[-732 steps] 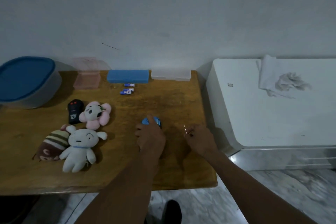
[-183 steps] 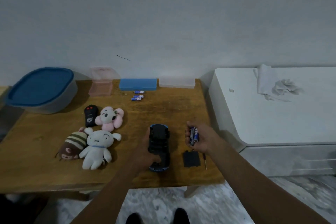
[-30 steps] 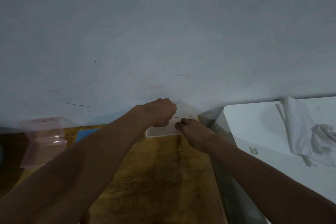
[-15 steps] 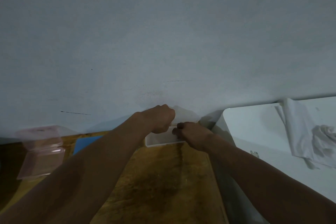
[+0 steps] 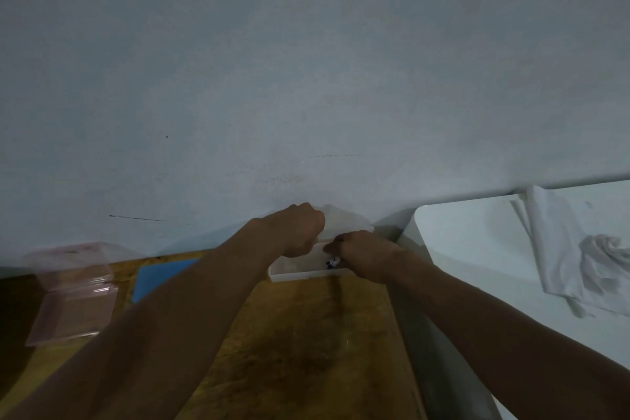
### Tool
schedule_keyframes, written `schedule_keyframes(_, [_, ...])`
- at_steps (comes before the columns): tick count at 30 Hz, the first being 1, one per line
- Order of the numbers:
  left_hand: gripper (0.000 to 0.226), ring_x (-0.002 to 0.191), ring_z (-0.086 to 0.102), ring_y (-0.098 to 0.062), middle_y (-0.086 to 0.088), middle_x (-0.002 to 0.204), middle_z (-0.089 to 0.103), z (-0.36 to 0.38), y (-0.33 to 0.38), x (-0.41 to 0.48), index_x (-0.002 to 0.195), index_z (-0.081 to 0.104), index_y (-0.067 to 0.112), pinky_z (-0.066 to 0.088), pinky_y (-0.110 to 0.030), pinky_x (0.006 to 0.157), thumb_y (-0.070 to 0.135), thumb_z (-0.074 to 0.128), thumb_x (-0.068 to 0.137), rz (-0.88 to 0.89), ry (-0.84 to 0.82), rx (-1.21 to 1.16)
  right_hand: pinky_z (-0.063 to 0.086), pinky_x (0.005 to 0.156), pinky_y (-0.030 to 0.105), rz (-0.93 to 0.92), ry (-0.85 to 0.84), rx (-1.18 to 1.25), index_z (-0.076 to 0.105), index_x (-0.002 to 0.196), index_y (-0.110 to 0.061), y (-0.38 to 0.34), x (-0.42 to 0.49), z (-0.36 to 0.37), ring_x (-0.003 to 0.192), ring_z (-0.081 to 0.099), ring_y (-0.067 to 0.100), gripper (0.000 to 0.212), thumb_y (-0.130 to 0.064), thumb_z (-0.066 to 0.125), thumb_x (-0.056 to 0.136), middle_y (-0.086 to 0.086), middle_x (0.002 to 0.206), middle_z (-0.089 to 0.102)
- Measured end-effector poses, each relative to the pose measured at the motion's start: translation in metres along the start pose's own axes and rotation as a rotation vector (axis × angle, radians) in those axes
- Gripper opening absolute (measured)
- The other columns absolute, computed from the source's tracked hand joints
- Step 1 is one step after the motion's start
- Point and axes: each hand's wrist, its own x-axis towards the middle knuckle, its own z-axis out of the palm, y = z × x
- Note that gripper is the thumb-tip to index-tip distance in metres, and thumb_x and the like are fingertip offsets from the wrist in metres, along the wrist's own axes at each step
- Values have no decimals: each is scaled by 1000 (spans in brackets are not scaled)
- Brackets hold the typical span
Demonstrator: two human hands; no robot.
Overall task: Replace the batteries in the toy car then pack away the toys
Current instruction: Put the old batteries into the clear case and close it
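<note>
A small clear plastic box [image 5: 300, 271] stands at the back of the wooden table [image 5: 306, 351] against the wall. Its lid [image 5: 344, 222] is raised, and my left hand [image 5: 296, 228] grips the lid's near edge. My right hand [image 5: 361, 252] hovers over the open box with fingers curled around old batteries [image 5: 333, 262]; a blue and white tip shows below the fingers. The toy car and the plush toys are out of view.
A blue flat box [image 5: 160, 278] lies left of the clear one. A pink clear box [image 5: 73, 293] with its lid up stands at the far left. A white appliance [image 5: 511, 249] with a crumpled white cloth [image 5: 579, 252] flanks the table on the right.
My left hand has lifted the clear box's lid higher. My right hand has moved over the open box, and a battery tip now shows under its fingers.
</note>
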Motion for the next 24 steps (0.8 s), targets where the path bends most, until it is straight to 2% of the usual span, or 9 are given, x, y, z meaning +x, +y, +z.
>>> schedule_keyframes(3, [23,90,62,-30,-20,105,61,1,1,0,111,62,1,51,-36,78,12,50,96,-1,4,0,43,105,34,28,41,84,54,134,-14,0,-4,0,118,57,28,45,-6,61,90,10,134,57])
schedule_keyframes(8, [28,99,60,-29,-19,115,58,3,4,0,122,58,1,43,-27,74,11,51,96,-34,23,-6,47,103,36,69,149,182,59,126,-13,-5,-15,0,109,61,27,35,-8,60,91,9,127,61])
schedule_keyframes(10, [27,99,60,-31,-20,114,58,5,4,-3,120,58,0,43,-28,74,12,51,96,-32,20,0,47,104,37,45,236,137,61,125,-12,-8,-27,3,112,60,28,34,-11,61,91,9,129,61])
schedule_keyframes(13, [21,93,62,-31,-20,104,62,12,5,-10,109,63,1,50,-33,76,14,52,95,-3,49,36,54,93,39,28,302,63,64,119,-17,-11,-49,7,108,63,26,26,-22,57,95,6,123,65])
schedule_keyframes(15, [20,91,62,-31,-19,102,63,19,10,-16,103,62,1,48,-34,74,16,50,96,8,75,77,55,89,39,87,332,98,66,115,-20,-13,-63,8,105,64,23,30,-34,46,97,3,120,67])
schedule_keyframes(18, [24,94,60,-31,-17,108,61,35,18,-25,113,58,4,48,-37,75,15,50,94,-13,145,137,54,91,39,224,410,231,67,109,-17,-18,-77,12,100,67,24,33,-39,46,97,4,117,69])
schedule_keyframes(21, [33,103,57,-27,-14,116,58,54,22,-30,125,51,8,52,-37,80,16,54,93,-22,237,184,44,103,33,384,397,322,59,121,-20,-24,-80,15,114,59,20,31,-37,49,97,0,131,60])
schedule_keyframes(24, [39,115,52,-27,-12,126,54,68,22,-34,131,46,11,51,-37,90,14,55,94,-31,299,180,35,110,37,452,373,377,49,136,-24,-28,-74,16,127,49,22,41,-36,51,97,0,145,47])
